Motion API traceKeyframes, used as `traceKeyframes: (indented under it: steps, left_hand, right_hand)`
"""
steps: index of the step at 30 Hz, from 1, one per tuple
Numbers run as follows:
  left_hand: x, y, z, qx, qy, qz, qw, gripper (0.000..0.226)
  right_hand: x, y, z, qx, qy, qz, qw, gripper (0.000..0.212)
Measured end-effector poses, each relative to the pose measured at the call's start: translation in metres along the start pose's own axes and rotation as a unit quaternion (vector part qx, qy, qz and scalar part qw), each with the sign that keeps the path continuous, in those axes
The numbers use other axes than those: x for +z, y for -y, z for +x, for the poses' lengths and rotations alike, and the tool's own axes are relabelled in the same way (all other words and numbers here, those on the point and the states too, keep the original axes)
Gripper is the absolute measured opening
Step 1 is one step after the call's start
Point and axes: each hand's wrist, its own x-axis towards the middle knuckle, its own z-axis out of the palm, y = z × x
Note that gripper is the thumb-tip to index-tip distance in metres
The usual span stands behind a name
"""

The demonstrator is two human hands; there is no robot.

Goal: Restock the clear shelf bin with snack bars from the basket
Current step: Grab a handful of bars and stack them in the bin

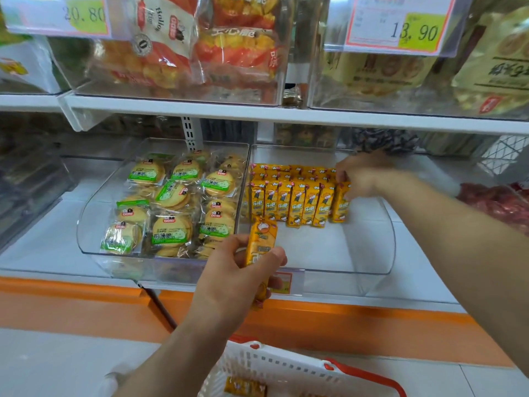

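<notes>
**Student:** Head view: where do the task's things lie?

**Instructor:** The clear shelf bin [357, 272] sits on the lower shelf, just right of a biscuit bin [83, 224]. A row of snack bars [297, 202] stands upright across the bin's back part, running from its left wall toward the right. The floor in front of the row holds nothing. The basket [286, 365] lies below the shelf at the bottom edge, with a spare bar [246, 387] partly showing inside.

**Student:** And the hands?

**Instructor:** The left hand [237, 277] clamps fingers and thumb round the lower half of the held bar [262, 239] at the bin's front left corner. The right hand [365, 176] reaches in from the right. Its fingers bend over the top of the end bar [340, 203] (a pinch, as far as can be seen; the thumb is hidden).

**Student:** Which relation governs the coming move?

**Instructor:** The held bar's long axis runs front to back, with its top just in front of the row's left end. The free space appears to lie right of the end bar. The right hand is the nearer one to it, so the held bar would probably have to travel rightward.

**Student:** What is unclear?

**Instructor:** The frame edge cuts off the basket's contents. The number of ranks behind the front row is hard to count.
</notes>
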Motion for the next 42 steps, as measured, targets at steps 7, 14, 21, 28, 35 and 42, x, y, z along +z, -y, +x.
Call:
traceKeyframes:
  steps: [7,14,21,28,35,42]
  left_hand:
    - [0.002,-0.001,-0.004,-0.014,0.033,-0.007,0.999,0.044]
    - [0.012,0.002,-0.022,-0.015,0.070,0.019,0.997,0.031]
    - [0.027,0.001,-0.040,-0.001,0.020,0.058,0.998,0.060]
    - [0.021,0.001,-0.044,0.046,-0.040,-0.008,0.998,0.068]
    - [0.032,0.002,-0.047,0.060,-0.031,-0.018,0.998,0.049]
    - [0.042,-0.009,-0.041,0.122,-0.001,0.037,0.992,0.040]
  right_hand:
    - [-0.007,0.000,-0.031,0.010,-0.047,0.084,0.995,0.046]
    - [-0.013,0.052,-0.158,-0.079,-0.109,0.551,0.824,0.022]
    - [0.004,0.095,-0.214,-0.138,-0.063,0.555,0.818,0.021]
    - [0.010,0.103,-0.222,-0.144,0.014,0.588,0.796,0.018]
    - [0.008,0.105,-0.220,-0.032,-0.071,0.698,0.712,0.009]
    - [0.004,0.086,-0.214,-0.095,-0.057,0.715,0.691,0.026]
